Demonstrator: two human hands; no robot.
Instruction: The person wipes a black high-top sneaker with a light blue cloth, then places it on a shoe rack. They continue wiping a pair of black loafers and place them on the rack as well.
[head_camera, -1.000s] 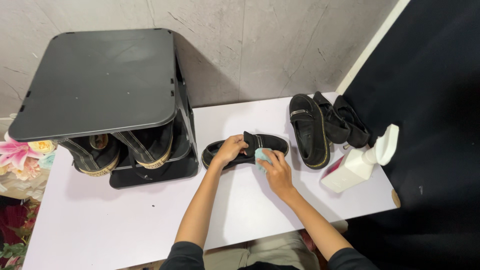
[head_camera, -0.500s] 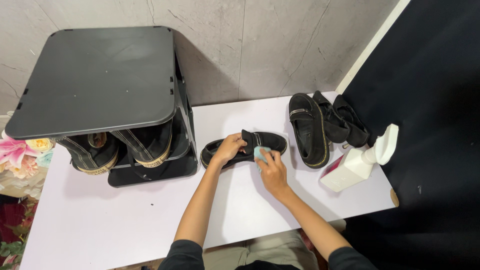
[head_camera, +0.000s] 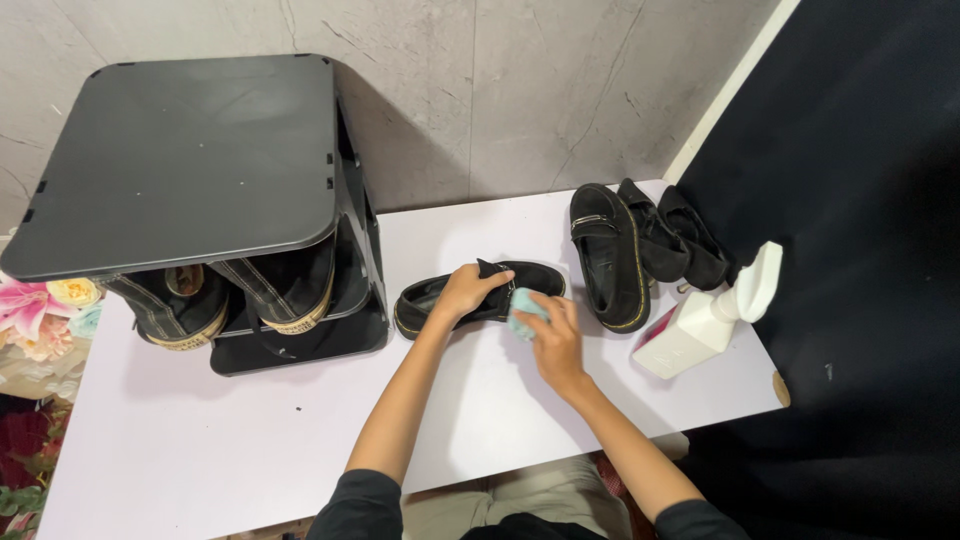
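A black suede loafer with a pale stitched sole lies on its side near the middle of the pale lilac tabletop, toe pointing right. The left hand grips it across the opening, fingers curled over the upper. The right hand pinches a small light-blue cloth tightly and presses it against the loafer's side. Just right of it lies a matching black loafer, with two more dark shoes beside that. A white spray bottle lies near the table's right edge. To the left stands a black plastic shoe rack; its lower compartment holds a pair of black canvas sneakers with cream soles, toes outward
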